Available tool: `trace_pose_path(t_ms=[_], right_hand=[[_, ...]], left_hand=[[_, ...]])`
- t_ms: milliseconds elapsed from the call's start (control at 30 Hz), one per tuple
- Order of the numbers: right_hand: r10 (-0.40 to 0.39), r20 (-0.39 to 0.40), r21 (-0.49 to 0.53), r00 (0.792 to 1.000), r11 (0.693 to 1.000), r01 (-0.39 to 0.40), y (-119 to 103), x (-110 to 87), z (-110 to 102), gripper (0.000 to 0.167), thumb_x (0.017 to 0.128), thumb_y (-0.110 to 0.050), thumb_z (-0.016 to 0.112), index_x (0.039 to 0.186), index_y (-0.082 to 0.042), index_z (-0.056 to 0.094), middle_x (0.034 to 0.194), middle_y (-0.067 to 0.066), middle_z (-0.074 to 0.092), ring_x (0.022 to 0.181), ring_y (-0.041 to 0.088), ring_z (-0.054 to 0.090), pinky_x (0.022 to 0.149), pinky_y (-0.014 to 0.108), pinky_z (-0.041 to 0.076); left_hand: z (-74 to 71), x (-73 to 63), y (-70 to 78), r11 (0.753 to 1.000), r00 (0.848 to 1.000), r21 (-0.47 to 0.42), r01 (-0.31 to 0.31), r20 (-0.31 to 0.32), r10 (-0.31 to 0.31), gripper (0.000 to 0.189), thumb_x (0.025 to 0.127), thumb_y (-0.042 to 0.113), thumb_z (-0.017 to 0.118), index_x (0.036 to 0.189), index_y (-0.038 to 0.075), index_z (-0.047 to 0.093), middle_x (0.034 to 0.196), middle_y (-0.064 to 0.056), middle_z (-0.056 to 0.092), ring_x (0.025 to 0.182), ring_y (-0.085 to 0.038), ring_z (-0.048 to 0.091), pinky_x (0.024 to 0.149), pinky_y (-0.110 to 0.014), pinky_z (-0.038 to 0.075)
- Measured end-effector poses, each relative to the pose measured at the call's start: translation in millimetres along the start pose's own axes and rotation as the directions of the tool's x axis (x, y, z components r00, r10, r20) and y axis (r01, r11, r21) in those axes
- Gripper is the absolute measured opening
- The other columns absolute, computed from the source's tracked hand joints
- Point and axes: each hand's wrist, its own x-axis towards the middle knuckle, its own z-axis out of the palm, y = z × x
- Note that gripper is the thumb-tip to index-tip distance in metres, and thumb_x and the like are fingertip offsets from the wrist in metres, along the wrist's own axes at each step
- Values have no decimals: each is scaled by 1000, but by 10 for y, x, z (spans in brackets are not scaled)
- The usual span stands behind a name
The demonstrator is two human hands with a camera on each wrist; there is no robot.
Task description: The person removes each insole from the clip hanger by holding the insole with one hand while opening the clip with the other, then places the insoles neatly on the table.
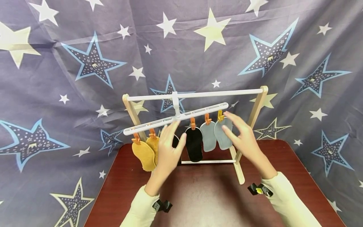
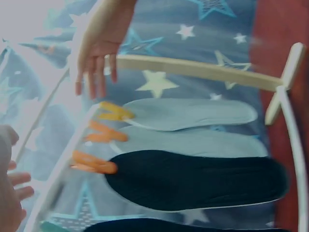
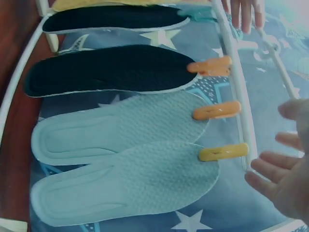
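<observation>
A white clip hanger (image 1: pixel 199 112) hangs tilted, its right end higher. Clothespins hold shoe insoles from it: yellow insoles (image 1: pixel 144 156) at left, black insoles (image 1: pixel 194 145) mid-hanger, pale blue insoles (image 1: pixel 210 137) at right. My left hand (image 1: pixel 167 151) is before the hanger's middle, fingers spread and holding nothing; it hides part of a yellow and a black insole. Beside the hanger's right end is my right hand (image 1: pixel 245 134), fingers apart and gripping nothing, near the yellow clothespin (image 3: pixel 224 152). Orange clothespins (image 3: pixel 217 110) and a teal clothespin (image 3: pixel 195 15) grip other insoles.
A wooden rack (image 1: pixel 257 107) with a white top bar (image 1: pixel 215 93) carries the hanger by its hook (image 1: pixel 175 104). It stands on a dark red table (image 1: pixel 204 195). Behind hangs a grey-blue curtain (image 1: pixel 187 63) with stars.
</observation>
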Motion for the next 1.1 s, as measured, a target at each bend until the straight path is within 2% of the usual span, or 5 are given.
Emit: trace_pose_path(t_ms=[100,300,667,900,1100], right_hand=[[69,-42,27,997,997,-67,34,157,-23,47,96,-7,70,141,-6,60,144,15,60,132,31,57,103,11,44],[200,-47,134,979,972,-193,142,390,-33,44,99,-8,66,142,-4,58,143,20,59,134,35,56,105,50,51],[234,32,213,972,948,-235,245,578,-43,39,100,-5,64,137,5,59,137,27,62,123,37,64,89,2,46],[243,16,153,970,958,-243,224,586,-65,35,96,-4,68,130,6,65,124,27,68,98,-2,64,82,1,46],[256,21,144,966,956,-256,186,585,-75,33,95,-1,69,126,6,67,121,27,68,105,30,68,82,1,47]], left_hand=[[-59,159,20,999,997,13,53,-59,-52,44,97,17,67,139,4,61,137,-14,65,131,-32,58,118,-50,39],[-108,420,72,987,983,46,152,-109,-146,48,96,19,71,141,7,59,140,-13,63,134,-25,57,112,-44,47],[-108,719,28,935,939,94,342,-8,-343,43,90,18,78,128,1,68,122,-15,74,117,-33,68,101,-50,52],[-77,810,-47,928,929,77,365,29,-369,25,88,15,79,110,2,76,101,-13,79,99,-29,76,91,-49,54],[-38,823,-93,934,934,43,356,-2,-356,20,86,11,80,103,2,77,93,-13,80,84,-27,77,78,-47,55]])
